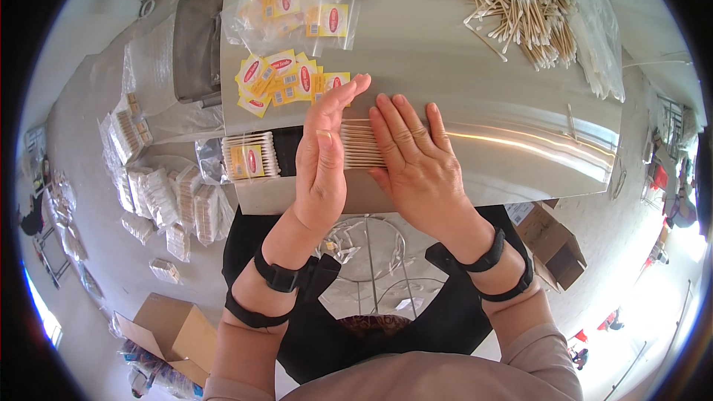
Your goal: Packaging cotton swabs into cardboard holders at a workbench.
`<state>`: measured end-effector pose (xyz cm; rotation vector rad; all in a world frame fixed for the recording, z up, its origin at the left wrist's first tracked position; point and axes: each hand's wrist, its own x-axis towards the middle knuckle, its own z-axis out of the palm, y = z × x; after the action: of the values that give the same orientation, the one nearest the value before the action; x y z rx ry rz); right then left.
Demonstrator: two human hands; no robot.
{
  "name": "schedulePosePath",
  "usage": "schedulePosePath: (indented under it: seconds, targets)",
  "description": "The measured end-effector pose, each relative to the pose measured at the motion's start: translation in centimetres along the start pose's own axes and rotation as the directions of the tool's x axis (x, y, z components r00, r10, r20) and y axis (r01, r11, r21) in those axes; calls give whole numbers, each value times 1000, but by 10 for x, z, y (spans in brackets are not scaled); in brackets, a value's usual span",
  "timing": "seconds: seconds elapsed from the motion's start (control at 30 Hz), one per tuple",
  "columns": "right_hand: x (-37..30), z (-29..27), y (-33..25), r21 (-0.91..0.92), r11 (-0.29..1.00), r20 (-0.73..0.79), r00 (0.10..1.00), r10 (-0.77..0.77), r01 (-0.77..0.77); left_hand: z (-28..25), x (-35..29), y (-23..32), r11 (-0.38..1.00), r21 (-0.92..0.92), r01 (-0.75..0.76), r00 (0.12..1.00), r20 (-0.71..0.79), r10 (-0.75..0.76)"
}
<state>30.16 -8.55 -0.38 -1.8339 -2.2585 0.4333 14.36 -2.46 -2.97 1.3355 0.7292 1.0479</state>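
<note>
A row of cotton swabs (359,144) lies side by side on the metal table (460,82), their sticks running left to right. My right hand (420,150) rests flat over their right part, fingers stretched out. On edge at their left ends stands my left hand (324,160), fingers straight and thumb up, hiding those tips. Left of it is a black strip (287,150), then a clear bag (211,160) holding cotton swabs (269,144) and a yellow-and-white label card (247,161). Neither hand grasps anything.
Loose label cards (282,78) lie beyond my left hand, below a clear bag of cards (297,11). A heap of cotton swabs (520,4) sits far right beside clear plastic (594,52). Filled packs (174,200) lie left of the table; cardboard boxes (167,330) stand below.
</note>
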Motion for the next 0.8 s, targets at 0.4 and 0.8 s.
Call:
schedulePosePath:
  seconds: [0.4,0.8]
  targets:
    - [3,2,-3,21,999,-9,1000,-29,29,-11,-7,2,998,66,-5,1000,3,5]
    - [3,10,-4,-8,999,-59,997,-53,53,-11,-18,8,381,892,-246,946,307,-108]
